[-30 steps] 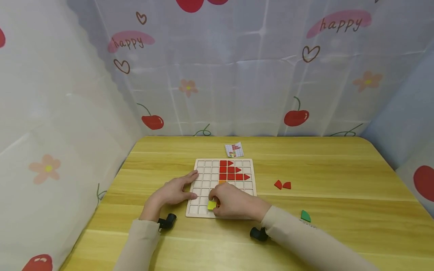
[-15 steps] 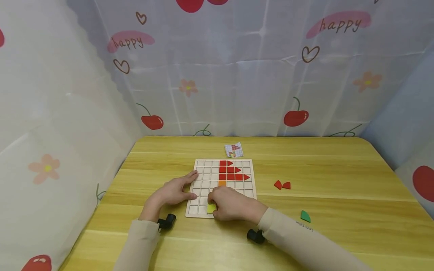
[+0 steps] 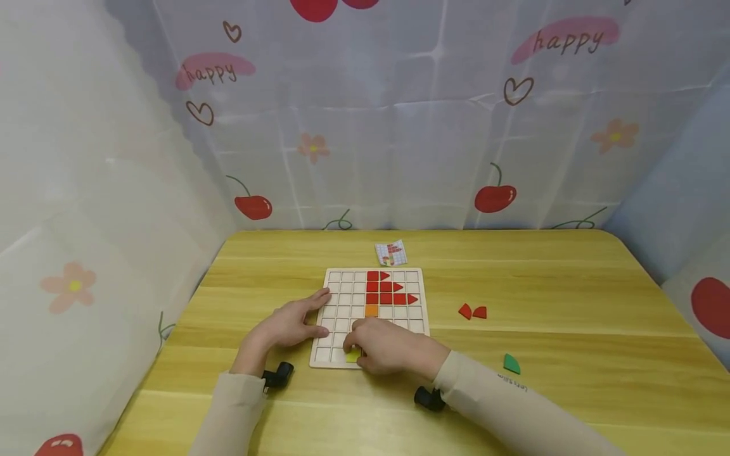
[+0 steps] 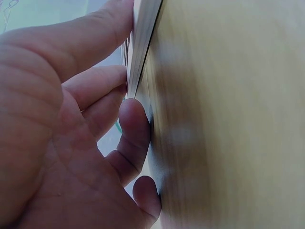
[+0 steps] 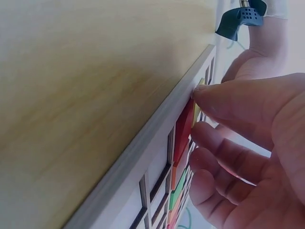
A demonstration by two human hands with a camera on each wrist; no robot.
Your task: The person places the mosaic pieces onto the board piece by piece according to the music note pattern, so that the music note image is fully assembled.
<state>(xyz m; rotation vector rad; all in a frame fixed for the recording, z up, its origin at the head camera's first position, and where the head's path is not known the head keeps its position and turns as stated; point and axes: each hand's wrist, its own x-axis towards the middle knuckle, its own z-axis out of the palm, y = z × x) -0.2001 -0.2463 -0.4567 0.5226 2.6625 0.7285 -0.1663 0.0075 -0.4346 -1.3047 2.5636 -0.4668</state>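
Note:
A pale wooden grid board (image 3: 336,285) lies flat on the table. My right hand (image 3: 388,345) is over its lower part, thumb and fingers pinching a yellow square tile (image 3: 353,356) at the bottom row. In the right wrist view, the thumb presses at the edge of the yellow tile (image 5: 197,109), beside a seated red tile (image 5: 184,129); a green tile (image 5: 178,189) shows farther up. My left hand (image 3: 288,323) rests at the board's left edge, thumb and fingers spread. Red tiles (image 3: 386,287) and an orange square (image 3: 372,311) sit in upper cells. The right hand hides several cells.
Behind the board lies a small printed pattern card (image 3: 391,253). To the right are two red quarter-circle pieces (image 3: 473,311) and a green one (image 3: 511,363). A patterned curtain (image 3: 365,126) stands along the table's back edge.
My right hand has shifted slightly toward the near side with the yellow tile, which now lies lower in the bottom row. More of the orange square shows. The left hand stays at the board's edge.

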